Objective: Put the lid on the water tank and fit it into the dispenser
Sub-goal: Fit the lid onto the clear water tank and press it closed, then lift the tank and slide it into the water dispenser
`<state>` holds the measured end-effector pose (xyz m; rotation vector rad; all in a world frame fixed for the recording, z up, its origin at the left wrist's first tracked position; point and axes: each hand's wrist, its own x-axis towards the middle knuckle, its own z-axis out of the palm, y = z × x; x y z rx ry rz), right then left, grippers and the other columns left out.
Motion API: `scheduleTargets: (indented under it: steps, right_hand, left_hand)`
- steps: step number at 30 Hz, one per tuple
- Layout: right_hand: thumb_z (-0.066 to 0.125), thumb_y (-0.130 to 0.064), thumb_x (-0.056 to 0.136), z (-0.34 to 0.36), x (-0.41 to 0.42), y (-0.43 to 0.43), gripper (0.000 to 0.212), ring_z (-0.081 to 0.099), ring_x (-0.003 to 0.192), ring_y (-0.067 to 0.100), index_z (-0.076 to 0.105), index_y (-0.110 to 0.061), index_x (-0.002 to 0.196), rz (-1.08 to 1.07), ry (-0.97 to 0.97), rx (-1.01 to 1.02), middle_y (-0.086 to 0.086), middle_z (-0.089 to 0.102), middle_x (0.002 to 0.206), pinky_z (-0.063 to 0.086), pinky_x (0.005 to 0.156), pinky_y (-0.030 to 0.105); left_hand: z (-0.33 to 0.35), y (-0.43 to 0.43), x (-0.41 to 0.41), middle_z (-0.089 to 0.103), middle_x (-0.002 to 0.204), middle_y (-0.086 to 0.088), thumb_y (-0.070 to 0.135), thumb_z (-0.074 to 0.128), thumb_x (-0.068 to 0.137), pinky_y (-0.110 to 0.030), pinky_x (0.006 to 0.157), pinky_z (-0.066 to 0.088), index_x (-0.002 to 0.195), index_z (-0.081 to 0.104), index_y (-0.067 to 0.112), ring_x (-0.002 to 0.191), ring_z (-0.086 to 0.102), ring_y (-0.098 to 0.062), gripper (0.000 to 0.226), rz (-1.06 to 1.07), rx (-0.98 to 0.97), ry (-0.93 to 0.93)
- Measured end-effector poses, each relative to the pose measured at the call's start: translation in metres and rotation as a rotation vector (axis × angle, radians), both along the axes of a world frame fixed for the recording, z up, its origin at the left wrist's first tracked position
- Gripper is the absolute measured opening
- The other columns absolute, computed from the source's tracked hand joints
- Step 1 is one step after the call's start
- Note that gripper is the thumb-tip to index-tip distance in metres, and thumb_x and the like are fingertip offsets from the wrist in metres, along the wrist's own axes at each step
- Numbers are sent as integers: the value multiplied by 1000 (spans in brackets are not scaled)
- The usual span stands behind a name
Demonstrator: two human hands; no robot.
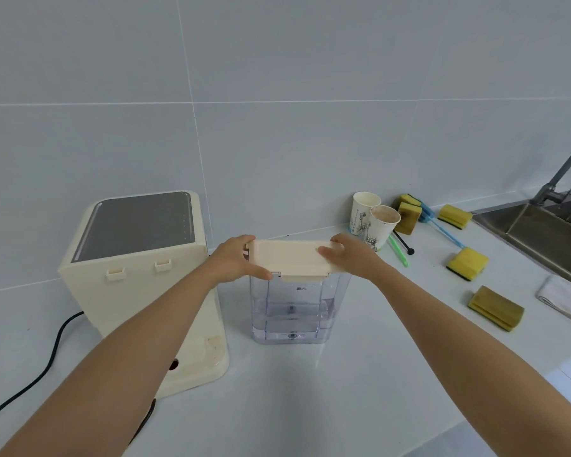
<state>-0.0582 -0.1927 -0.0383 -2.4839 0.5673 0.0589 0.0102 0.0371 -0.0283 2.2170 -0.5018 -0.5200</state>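
A clear plastic water tank (pixel 292 311) stands upright on the white counter, partly filled with water. A cream lid (pixel 290 258) lies flat across its top. My left hand (pixel 236 258) grips the lid's left end and my right hand (pixel 346 257) grips its right end, fingers curled over the edges. The cream water dispenser (pixel 139 258) with a dark grey top panel stands just left of the tank, its open back side with two clips facing the tank.
A black power cord (pixel 51 354) runs from the dispenser toward the counter's front left. Two paper cups (pixel 373 219), several yellow sponges (pixel 467 262) and brushes lie at the back right. A steel sink (pixel 541 232) with a tap and a white cloth (pixel 564 298) are at the far right.
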Motion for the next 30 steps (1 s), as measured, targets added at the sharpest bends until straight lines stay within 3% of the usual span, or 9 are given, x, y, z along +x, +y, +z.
scheduleTargets:
  steps: [5, 9, 14, 15, 17, 18, 20, 22, 30]
  right_hand:
    - [49, -54, 84, 0, -6, 1, 59, 49, 114, 26, 39, -20, 131, 21, -25, 74, 12, 50, 132, 41, 85, 33]
    - [55, -54, 80, -1, -16, -8, 84, 26, 138, 24, 11, -25, 145, -7, -62, 403, 5, 20, 154, 33, 108, 42]
    - [65, -44, 77, -12, -28, -21, 100, 25, 139, 23, -7, -28, 145, 73, -32, 553, 2, 13, 155, 35, 105, 36]
    - [68, -39, 76, -17, -30, -23, 101, 29, 136, 22, -4, -27, 145, 101, -31, 567, -1, 19, 153, 38, 103, 30]
    - [73, -27, 73, -25, -33, -23, 87, 39, 125, 14, 15, -27, 138, 166, -59, 596, -7, 33, 141, 44, 85, 9]
    - [74, -21, 73, -30, -34, -22, 79, 40, 121, 11, 21, -31, 130, 187, -76, 602, -8, 37, 135, 44, 78, 6]
    - [74, -15, 73, -40, -35, -20, 81, 35, 123, 9, 19, -39, 128, 203, -86, 598, -13, 35, 132, 38, 84, 13]
    - [76, -15, 71, -54, -37, -19, 90, 33, 125, 11, 16, -35, 135, 195, -58, 580, -13, 33, 133, 34, 93, 24]
    - [80, -12, 66, -102, -38, -7, 99, 39, 129, 29, 17, -17, 143, -4, -26, 518, 9, 39, 144, 36, 105, 37]
  left_hand:
    - [-11, 1, 0, 27, 154, -6, 16, 80, 68, -27, 98, 33, 149, -3, 20, 134, 38, -22, 116, -20, -97, 147]
    - [-28, 0, -7, 13, 158, -3, 13, 81, 67, -30, 112, 24, 145, -22, 22, 143, 22, -18, 130, -49, -108, 220]
    - [-50, -3, -12, 11, 157, 2, 10, 83, 64, -29, 115, 21, 147, -12, 20, 144, 15, -16, 126, -68, -93, 199]
    - [-54, -4, -12, 12, 156, 0, 11, 82, 65, -28, 113, 22, 148, -10, 19, 143, 16, -17, 124, -62, -78, 199]
    - [-61, -4, -12, 15, 155, -2, 11, 82, 65, -27, 111, 25, 148, -8, 19, 142, 19, -19, 122, -51, -50, 204]
    - [-64, -5, -13, 15, 156, -2, 11, 82, 65, -28, 111, 26, 148, -8, 19, 142, 20, -20, 122, -48, -42, 210]
    - [-70, -5, -12, 14, 156, -1, 11, 82, 65, -30, 113, 25, 148, -8, 19, 141, 21, -21, 123, -44, -31, 218]
    - [-75, -6, -12, 13, 157, -1, 11, 82, 65, -31, 114, 25, 148, -8, 18, 141, 21, -22, 123, -41, -12, 225]
    - [-98, -7, -11, 25, 154, -5, 12, 82, 66, -32, 115, 26, 148, 7, 13, 141, 26, -22, 111, -10, 60, 268]
